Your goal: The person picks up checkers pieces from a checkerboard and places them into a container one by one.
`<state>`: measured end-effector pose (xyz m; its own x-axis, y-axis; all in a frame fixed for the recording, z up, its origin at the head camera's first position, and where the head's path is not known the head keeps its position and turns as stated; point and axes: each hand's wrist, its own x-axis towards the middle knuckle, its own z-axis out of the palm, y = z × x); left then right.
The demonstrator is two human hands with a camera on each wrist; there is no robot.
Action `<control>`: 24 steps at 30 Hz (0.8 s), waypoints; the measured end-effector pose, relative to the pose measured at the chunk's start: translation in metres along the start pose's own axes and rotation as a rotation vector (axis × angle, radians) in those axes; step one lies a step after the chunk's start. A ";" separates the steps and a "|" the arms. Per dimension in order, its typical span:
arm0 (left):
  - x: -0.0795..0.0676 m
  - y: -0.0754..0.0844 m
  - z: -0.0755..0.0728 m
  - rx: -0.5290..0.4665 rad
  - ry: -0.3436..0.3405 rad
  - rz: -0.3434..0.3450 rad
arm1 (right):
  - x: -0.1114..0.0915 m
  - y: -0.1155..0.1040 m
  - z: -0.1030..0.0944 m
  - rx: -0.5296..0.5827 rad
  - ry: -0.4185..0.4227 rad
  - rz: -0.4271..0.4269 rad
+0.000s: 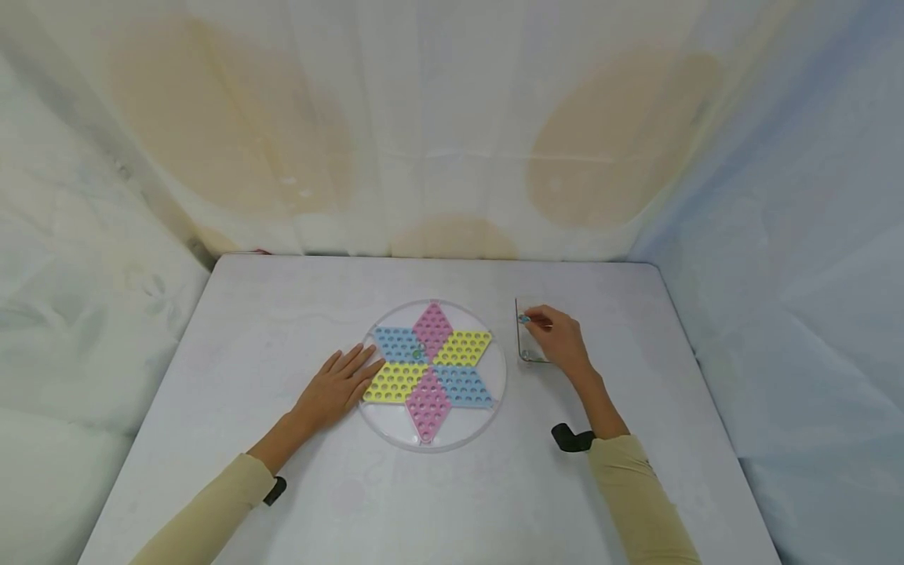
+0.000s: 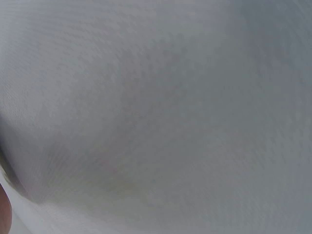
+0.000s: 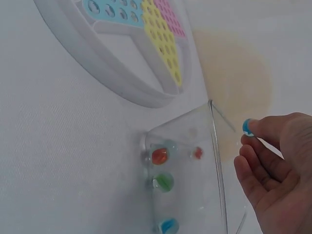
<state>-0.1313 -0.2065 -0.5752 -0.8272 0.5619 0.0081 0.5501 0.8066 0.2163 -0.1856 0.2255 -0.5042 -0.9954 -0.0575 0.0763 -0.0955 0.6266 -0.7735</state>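
My right hand [image 1: 560, 337] pinches a blue and clear glass marble [image 3: 248, 127] between thumb and forefinger, over a clear plastic box [image 3: 192, 207]. Inside the box lie an orange-red marble [image 3: 160, 156], a green one [image 3: 164, 182], a blue one [image 3: 168, 226] and a small red one [image 3: 197, 152]. Left of it sits a round Chinese checkers board [image 1: 469, 428] with a pink, yellow and blue star of holes. A greenish marble [image 1: 417, 354] lies on the board near its centre. My left hand [image 1: 332, 396], fingers spread and straight, rests at the board's left edge.
A white-covered table [image 1: 282, 298] carries the board and box. Pale curtains [image 1: 438, 133] hang behind it and on both sides. Black wrist straps show at both cuffs. In the left wrist view, a pale blurred surface fills nearly everything.
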 end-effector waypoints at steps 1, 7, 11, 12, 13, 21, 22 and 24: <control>0.000 0.000 0.000 0.000 0.000 0.000 | 0.000 0.001 -0.001 -0.005 -0.004 0.006; 0.000 0.000 0.000 -0.004 -0.005 -0.002 | -0.002 0.008 -0.001 -0.041 -0.025 0.035; 0.000 0.000 -0.001 -0.002 -0.002 -0.001 | -0.002 0.011 0.002 -0.053 -0.044 0.041; 0.000 0.000 -0.001 -0.004 -0.003 -0.002 | -0.002 0.012 0.002 -0.059 -0.048 0.040; 0.000 0.001 -0.001 -0.006 -0.003 -0.002 | -0.001 0.013 0.003 -0.064 -0.053 0.040; 0.001 0.000 -0.002 -0.012 -0.019 -0.007 | 0.001 0.016 0.007 -0.120 -0.100 0.039; 0.001 0.000 -0.001 -0.008 -0.018 -0.007 | 0.002 0.016 0.007 -0.120 -0.104 0.046; 0.001 0.000 -0.002 0.001 -0.017 -0.006 | 0.002 0.016 0.007 -0.122 -0.113 0.053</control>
<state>-0.1323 -0.2061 -0.5737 -0.8283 0.5602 -0.0094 0.5453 0.8100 0.2158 -0.1893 0.2302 -0.5207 -0.9937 -0.1048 -0.0386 -0.0491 0.7205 -0.6917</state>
